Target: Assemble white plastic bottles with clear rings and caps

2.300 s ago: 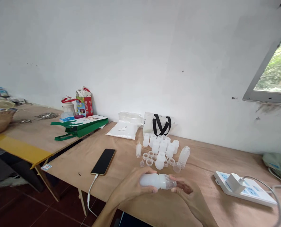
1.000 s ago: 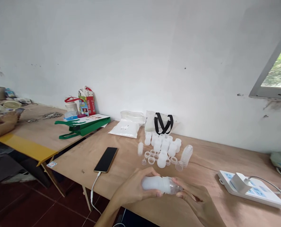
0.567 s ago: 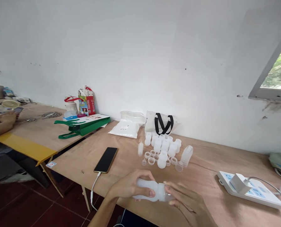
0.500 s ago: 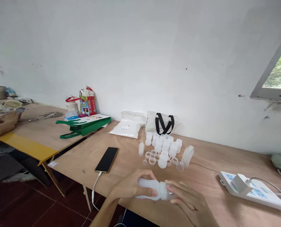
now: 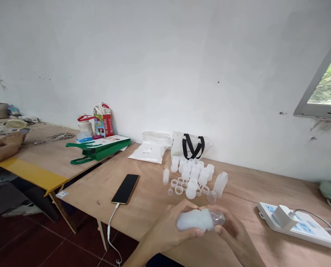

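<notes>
Low over the table's near edge, my left hand (image 5: pixel 172 226) is closed around the milky body of a baby bottle (image 5: pixel 195 220), its thumb along the near side. The bottle lies nearly level, its top pointing right. My right hand (image 5: pixel 233 230) closes its fingers and thumb around the clear dome cap (image 5: pixel 218 218) at that end; its far fingers are partly hidden. Beyond the hands, several white bottle bodies (image 5: pixel 192 190) stand grouped, with ring collars (image 5: pixel 178 190) and small teats (image 5: pixel 170 191) in front. A stack of clear caps (image 5: pixel 220 184) leans beside them, near one loose cap (image 5: pixel 211 196).
A phone (image 5: pixel 125 189) on a charging cable lies left; a power strip (image 5: pixel 299 224) with a plug sits right. White plastic packages (image 5: pixel 147 152) and a black-handled bag (image 5: pixel 193 146) rest by the wall. A green bag (image 5: pixel 104 148) and another person's hand (image 5: pixel 15 141) are on the left table.
Both hands have moved right with the bottle. My right hand has gone from extended fingers over the cap to a curled grip around it.
</notes>
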`<state>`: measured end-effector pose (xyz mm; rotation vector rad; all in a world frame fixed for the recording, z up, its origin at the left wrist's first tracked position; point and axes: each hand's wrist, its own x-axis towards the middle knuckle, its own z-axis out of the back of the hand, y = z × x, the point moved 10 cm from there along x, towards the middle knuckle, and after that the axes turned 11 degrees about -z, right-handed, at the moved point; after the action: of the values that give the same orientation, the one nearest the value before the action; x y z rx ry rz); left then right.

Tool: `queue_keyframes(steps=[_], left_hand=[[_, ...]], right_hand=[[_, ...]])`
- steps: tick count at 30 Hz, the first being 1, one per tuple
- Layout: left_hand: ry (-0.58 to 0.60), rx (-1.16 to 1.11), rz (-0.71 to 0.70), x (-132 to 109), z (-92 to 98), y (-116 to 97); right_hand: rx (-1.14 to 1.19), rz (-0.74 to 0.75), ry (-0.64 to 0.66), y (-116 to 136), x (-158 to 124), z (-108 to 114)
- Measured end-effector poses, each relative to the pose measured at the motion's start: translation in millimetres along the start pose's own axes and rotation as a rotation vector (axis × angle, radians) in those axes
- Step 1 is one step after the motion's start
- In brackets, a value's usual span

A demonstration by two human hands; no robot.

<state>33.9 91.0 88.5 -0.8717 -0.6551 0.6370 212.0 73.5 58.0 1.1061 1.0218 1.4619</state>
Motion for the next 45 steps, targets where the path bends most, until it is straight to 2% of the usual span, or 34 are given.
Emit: queue_keyframes(steps=[5, 8, 11, 15, 17, 19, 22, 27, 30, 33, 36, 38, 41, 45], left_hand=[[0.074, -0.055, -0.035, 12, -23.6, 8], [0.15, -0.032, -0.031, 15, -45.4, 32], [0.227, 0.118, -0.079, 17, -68.3, 59], [0.213, 0.348, -0.301, 19, -83.6, 62], [0.194, 0.399, -0.348, 19, -85.1, 59], [0.19, 0.414, -0.358, 18, -85.2, 56], [0.18, 0.427, -0.353, 18, -84.2, 56], [0.175, 0.455, -0.349, 18, -83.9, 61], [0.178, 0.441, -0.361, 18, -84.0, 60], [0.177, 0.427, -0.362, 19, -83.9, 58], [0.181, 0.411, -0.355, 19, -84.3, 57], [0.186, 0.407, -0.356, 19, -84.6, 57], [0.187, 0.413, -0.356, 18, -84.3, 57], [0.181, 0.428, -0.362, 18, -83.3, 56]], right_hand=[[0.009, -0.013, -0.077, 10, 1, 3], [-0.08, -0.091, -0.154, -1, 3, 17], [-0.225, -0.179, -0.408, -19, 1, 66], [-0.432, -0.304, -0.64, -44, -9, 136], [-0.539, -0.368, -0.683, -56, -13, 160], [-0.587, -0.413, -0.704, -67, -16, 173], [-0.587, -0.445, -0.71, -83, -13, 178], [-0.628, -0.265, -0.699, -87, 2, 165], [-0.692, -0.274, -0.725, -90, -1, 167], [-0.805, -0.332, -0.681, -98, -4, 168], [-0.825, -0.506, -0.561, -123, -6, 170], [-0.793, -0.563, -0.494, -134, -7, 171], [-0.761, -0.527, -0.492, -131, -8, 175], [-0.737, -0.513, -0.663, -104, -18, 192]])
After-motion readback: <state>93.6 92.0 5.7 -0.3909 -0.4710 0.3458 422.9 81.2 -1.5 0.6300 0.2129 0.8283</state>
